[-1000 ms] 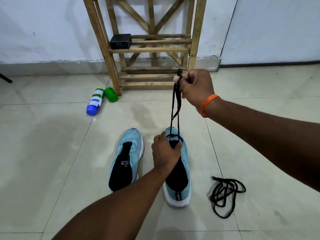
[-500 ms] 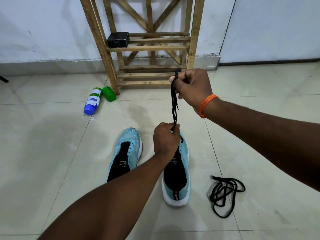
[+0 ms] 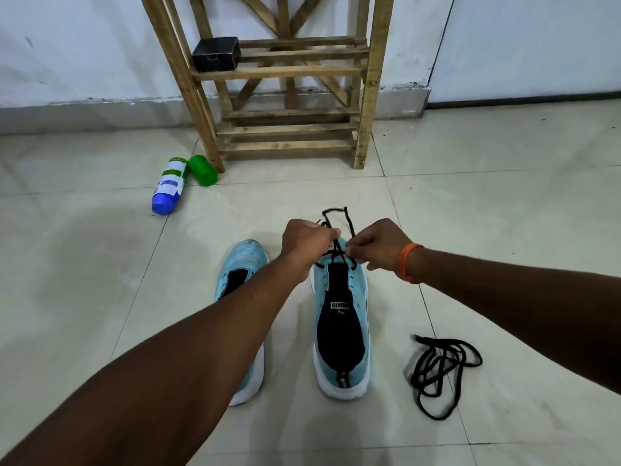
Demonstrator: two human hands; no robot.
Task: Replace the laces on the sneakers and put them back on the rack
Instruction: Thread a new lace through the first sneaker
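Fingers, left hand: the fingers are curled and pinch the black lace over the toe end of the right sneaker.
Fingers, right hand: the fingers are curled too and pinch the same lace, just beside the left hand; the two hands nearly touch.
Black lace: it runs through the front eyelets of the right sneaker, crosses between the two hands and stands up in a small loop beyond them.
Right sneaker: light blue with a white sole and black inside, flat on the floor, toe pointing towards the rack.
Left sneaker: same colours, just beside the right one, partly hidden by the left forearm; no lace shows on the part in view.
Loose lace: a black tangle on the floor, to the right of the right sneaker and apart from it.
Rack: wooden, against the wall beyond the sneakers, with a black box on the left of one shelf.
Bottles: a blue and white bottle and a green container lie on the floor by the rack's left leg.
Wrist: an orange band sits on the right wrist.
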